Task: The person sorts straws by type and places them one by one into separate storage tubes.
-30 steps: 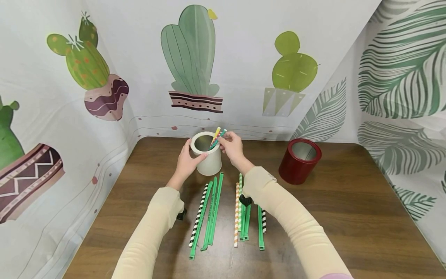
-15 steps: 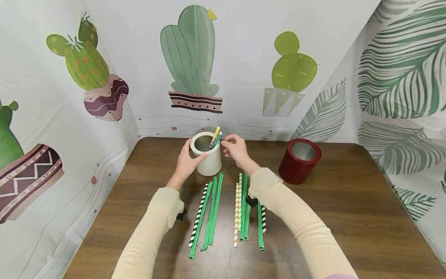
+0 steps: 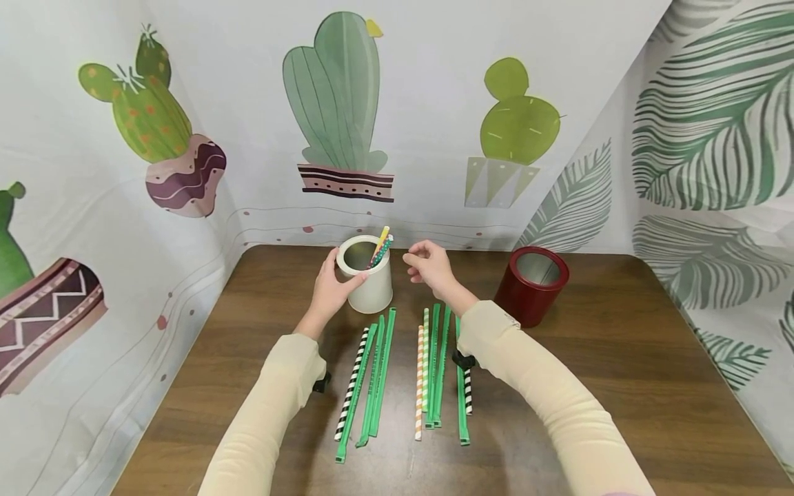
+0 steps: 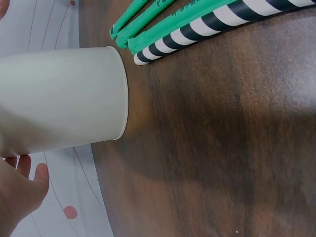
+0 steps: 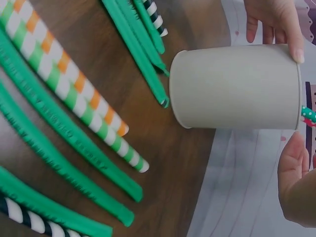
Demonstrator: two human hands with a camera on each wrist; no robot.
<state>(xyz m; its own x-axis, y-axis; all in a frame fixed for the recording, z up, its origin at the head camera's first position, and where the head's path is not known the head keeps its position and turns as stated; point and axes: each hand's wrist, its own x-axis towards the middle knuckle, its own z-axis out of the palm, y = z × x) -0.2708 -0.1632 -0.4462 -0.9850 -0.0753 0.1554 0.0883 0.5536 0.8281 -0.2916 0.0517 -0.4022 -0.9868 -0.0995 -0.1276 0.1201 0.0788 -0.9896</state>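
Note:
My left hand (image 3: pixel 327 293) grips the off-white can (image 3: pixel 372 293) at its left side, thumb across the front near the rim. Out of the can's right side lean a yellow straw (image 3: pixel 382 236) and a teal straw with white dots (image 3: pixel 381 255); a dotted red straw (image 5: pixel 308 122) shows beside the teal one in the right wrist view. Just right of the can, apart from it, my right hand (image 3: pixel 434 269) hovers with loosely bent fingers and holds nothing. The left wrist view shows the can's lower wall (image 4: pixel 64 101) and part of the left hand (image 4: pixel 22 192).
Below the can lie two groups of straws. The left group has a black-striped straw (image 3: pixel 351 386) and several green-wrapped straws (image 3: pixel 384 372). The right group includes an orange-striped straw (image 3: pixel 419 386), a green-striped one and more green-wrapped ones. A red can (image 3: pixel 530 293) stands right; a printed cloth hangs behind.
My right hand has let go of the teal straw at the can's rim and drawn away to the right. The left hand stays on the can.

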